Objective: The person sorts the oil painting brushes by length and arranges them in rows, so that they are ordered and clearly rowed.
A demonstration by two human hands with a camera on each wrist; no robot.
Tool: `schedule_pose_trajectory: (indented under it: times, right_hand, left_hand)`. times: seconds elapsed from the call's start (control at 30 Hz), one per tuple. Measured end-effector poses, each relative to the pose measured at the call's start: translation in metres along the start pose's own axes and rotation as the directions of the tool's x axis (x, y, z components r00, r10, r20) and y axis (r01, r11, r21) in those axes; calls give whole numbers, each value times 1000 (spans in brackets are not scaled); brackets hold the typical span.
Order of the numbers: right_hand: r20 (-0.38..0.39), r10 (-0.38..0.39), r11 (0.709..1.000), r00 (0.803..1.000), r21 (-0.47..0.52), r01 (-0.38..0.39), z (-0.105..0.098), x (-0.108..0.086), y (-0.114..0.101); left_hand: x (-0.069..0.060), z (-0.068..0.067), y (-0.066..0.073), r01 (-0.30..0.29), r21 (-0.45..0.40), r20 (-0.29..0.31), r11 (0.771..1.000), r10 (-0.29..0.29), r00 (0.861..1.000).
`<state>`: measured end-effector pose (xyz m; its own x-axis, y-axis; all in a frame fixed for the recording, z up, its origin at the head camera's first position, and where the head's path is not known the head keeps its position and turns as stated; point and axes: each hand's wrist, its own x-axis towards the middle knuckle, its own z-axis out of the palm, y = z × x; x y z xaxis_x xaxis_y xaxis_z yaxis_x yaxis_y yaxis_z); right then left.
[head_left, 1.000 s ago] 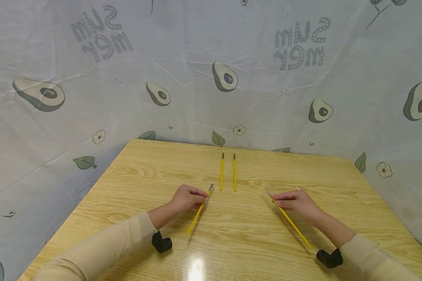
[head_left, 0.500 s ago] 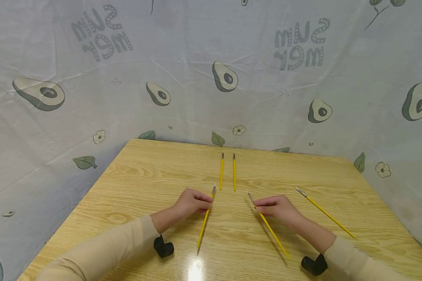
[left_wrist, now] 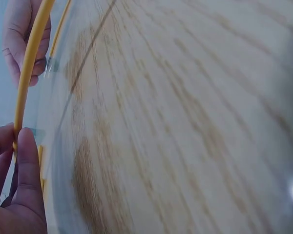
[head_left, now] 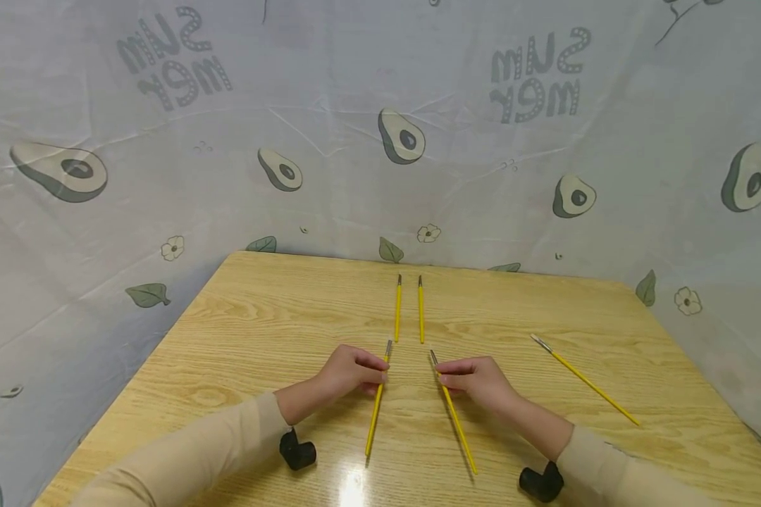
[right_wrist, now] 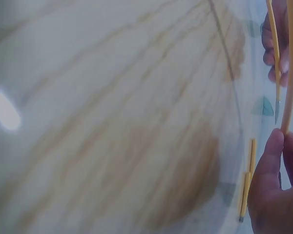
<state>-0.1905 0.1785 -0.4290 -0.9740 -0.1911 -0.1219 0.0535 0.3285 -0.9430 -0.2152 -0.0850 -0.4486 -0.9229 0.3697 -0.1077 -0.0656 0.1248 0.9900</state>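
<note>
My left hand pinches a yellow-handled paintbrush near its metal ferrule, the bristle end pointing away from me. Opposite it, my right hand pinches a second yellow paintbrush in the same way, its handle slanting toward the lower right. Thumb and fingers close on the handle in the left wrist view, and likewise on the other handle in the right wrist view. Beyond both hands, two more paintbrushes lie side by side on the table, bristles toward the far edge.
Another yellow paintbrush lies slanted at the right of the wooden table. A pale cloth printed with avocados hangs behind the table. Black wrist cameras sit under each forearm.
My right hand has moved left with its paintbrush, uncovering the brush lying at the right. My left hand has shifted slightly right and nearer, turning its brush more upright in view.
</note>
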Motion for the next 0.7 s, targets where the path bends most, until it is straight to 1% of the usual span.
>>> schedule_pose_trajectory:
  times: [0.1, 0.2, 0.3, 0.4, 0.53, 0.7]
  right_hand:
    - [-37, 27, 1000, 999, 15, -27, 7, 2, 1]
    - [-66, 39, 998, 997, 45, -36, 14, 4, 1]
    - [-82, 37, 996, 996, 80, -31, 20, 7, -1]
    - [-85, 38, 995, 996, 95, -29, 25, 7, -1]
    - [-86, 49, 997, 995, 66, -43, 32, 6, -4]
    - [-117, 60, 998, 991, 4, -60, 38, 5, -6]
  left_hand:
    - [-1, 1, 1, 6, 7, 7, 1000, -6, 1000]
    - [-1, 3, 0, 15, 3, 16, 1000, -15, 1000]
    - [1, 5, -1, 21, -3, 23, 1000, -21, 1000]
    - [2, 7, -3, 20, 0, 38, 1000, -20, 999]
    - [2, 9, -3, 18, 13, 66, 1000, -19, 998]
    - [1, 10, -3, 13, 31, 89, 999, -16, 996]
